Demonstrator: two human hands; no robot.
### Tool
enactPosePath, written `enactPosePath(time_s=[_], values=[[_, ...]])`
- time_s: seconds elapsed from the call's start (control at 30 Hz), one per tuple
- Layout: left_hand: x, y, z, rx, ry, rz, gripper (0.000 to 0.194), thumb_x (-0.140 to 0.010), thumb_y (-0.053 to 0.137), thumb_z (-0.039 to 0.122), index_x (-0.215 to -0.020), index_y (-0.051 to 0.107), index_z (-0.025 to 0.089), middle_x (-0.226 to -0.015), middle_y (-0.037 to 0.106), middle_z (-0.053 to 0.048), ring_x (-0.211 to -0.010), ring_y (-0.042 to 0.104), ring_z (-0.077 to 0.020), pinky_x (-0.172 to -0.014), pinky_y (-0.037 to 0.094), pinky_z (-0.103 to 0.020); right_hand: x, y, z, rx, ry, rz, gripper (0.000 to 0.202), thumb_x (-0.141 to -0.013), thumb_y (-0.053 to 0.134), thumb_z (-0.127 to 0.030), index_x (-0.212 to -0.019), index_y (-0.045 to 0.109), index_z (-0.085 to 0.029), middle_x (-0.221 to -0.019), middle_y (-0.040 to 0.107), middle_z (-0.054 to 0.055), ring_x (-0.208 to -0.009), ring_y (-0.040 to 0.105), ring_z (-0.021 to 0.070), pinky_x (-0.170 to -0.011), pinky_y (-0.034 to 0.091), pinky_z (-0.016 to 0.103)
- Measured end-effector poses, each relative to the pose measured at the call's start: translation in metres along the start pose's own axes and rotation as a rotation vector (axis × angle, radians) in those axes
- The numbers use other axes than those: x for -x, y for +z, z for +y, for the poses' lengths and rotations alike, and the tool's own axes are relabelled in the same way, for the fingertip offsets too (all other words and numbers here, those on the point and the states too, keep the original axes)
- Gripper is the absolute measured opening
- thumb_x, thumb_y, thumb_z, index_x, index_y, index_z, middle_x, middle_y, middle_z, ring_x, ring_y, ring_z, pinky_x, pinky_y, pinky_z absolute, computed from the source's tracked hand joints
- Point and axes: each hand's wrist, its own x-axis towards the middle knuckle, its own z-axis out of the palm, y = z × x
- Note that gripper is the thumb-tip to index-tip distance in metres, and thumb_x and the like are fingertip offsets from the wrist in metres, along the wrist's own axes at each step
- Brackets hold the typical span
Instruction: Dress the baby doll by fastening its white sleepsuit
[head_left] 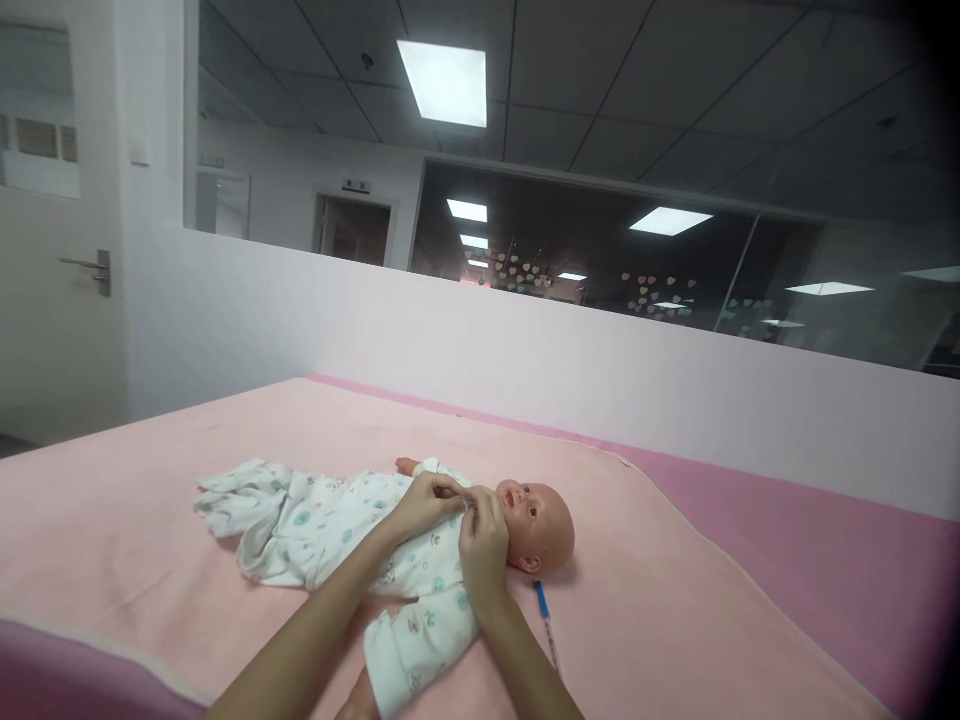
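Your left hand (427,508) and right hand (484,545) meet at the neckline of the doll's suit (315,525), fingers bent and drawn in close, tips almost together; whether any cloth is pinched between them cannot be told. The doll (551,525) lies on its back below you, its smooth, rounded, hard-looking head just beside your right hand at 3 o'clock, its body running toward 9. The suit is soft white cloth with small green and grey prints, bunched into loose folds at the 9 o'clock end; one sleeve reaches toward 7 o'clock, and a small bare doll hand shows at 10. At 4 o'clock from your hands lies a slim stick (544,605) with a blue end, near the head. Beneath everything spreads a pale pink sheet (675,620), matte and lightly creased, its edge curving over a deeper pink layer (825,560). Beyond, a plain white wall (525,345) crosses at 12 o'clock, topped by glass panes with heart-shaped stickers (521,270); a door (60,300) with a metal lever stands at 10.
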Motion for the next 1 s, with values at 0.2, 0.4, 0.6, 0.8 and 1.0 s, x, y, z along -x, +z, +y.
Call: enactPosePath(time_s=[0.2, 0.4, 0.6, 0.8, 1.0], values=[[0.001, -0.001, 0.005, 0.016, 0.016, -0.007, 0.019, -0.069, 0.058, 0.022, -0.082, 0.067, 0.011, -0.079, 0.067, -0.006, -0.076, 0.060, -0.0155, -0.070, 0.045, -0.024, -0.001, 0.000, -0.002, -0.010, 0.018, 0.007, 0.024, -0.083, 0.033, -0.011, -0.093, 0.053, -0.019, -0.090, 0.053, 0.006, -0.086, 0.049, 0.0169, -0.076, 0.042, 0.031], [0.003, 0.000, 0.009, -0.020, 0.025, -0.005, 0.022, -0.069, 0.060, 0.026, -0.084, 0.065, 0.010, -0.069, 0.065, -0.005, -0.066, 0.058, -0.0129, -0.062, 0.043, -0.022, 0.000, 0.001, 0.000, -0.004, 0.019, 0.011, 0.026, -0.083, 0.032, -0.011, -0.095, 0.054, -0.019, -0.094, 0.052, 0.006, -0.088, 0.048, 0.0168, -0.077, 0.042, 0.031], [0.002, -0.002, 0.005, -0.025, 0.047, -0.019, 0.021, -0.066, 0.061, 0.019, -0.084, 0.064, 0.011, -0.075, 0.064, -0.005, -0.072, 0.058, -0.0137, -0.067, 0.044, -0.024, 0.001, 0.001, 0.001, -0.009, 0.014, 0.007, 0.027, -0.084, 0.032, -0.010, -0.098, 0.054, -0.020, -0.099, 0.052, 0.008, -0.093, 0.048, 0.0176, -0.079, 0.041, 0.033], [0.004, -0.004, 0.014, -0.033, 0.012, -0.077, 0.028, -0.064, 0.057, 0.015, -0.091, 0.063, 0.012, -0.082, 0.064, -0.006, -0.074, 0.057, -0.0133, -0.068, 0.044, -0.024, -0.004, -0.003, -0.005, -0.050, 0.074, 0.045, 0.020, -0.082, 0.038, -0.013, -0.089, 0.055, -0.018, -0.091, 0.054, 0.006, -0.087, 0.050, 0.0172, -0.076, 0.042, 0.032], [0.010, -0.015, 0.024, -0.223, 0.023, 0.034, 0.025, -0.073, 0.052, 0.035, -0.080, 0.062, 0.013, -0.070, 0.060, -0.002, -0.059, 0.052, -0.0103, -0.054, 0.036, -0.020, -0.004, -0.004, -0.007, -0.040, 0.023, 0.118, 0.023, -0.082, 0.035, -0.012, -0.086, 0.056, -0.018, -0.092, 0.053, 0.007, -0.089, 0.049, 0.0177, -0.079, 0.041, 0.033]])
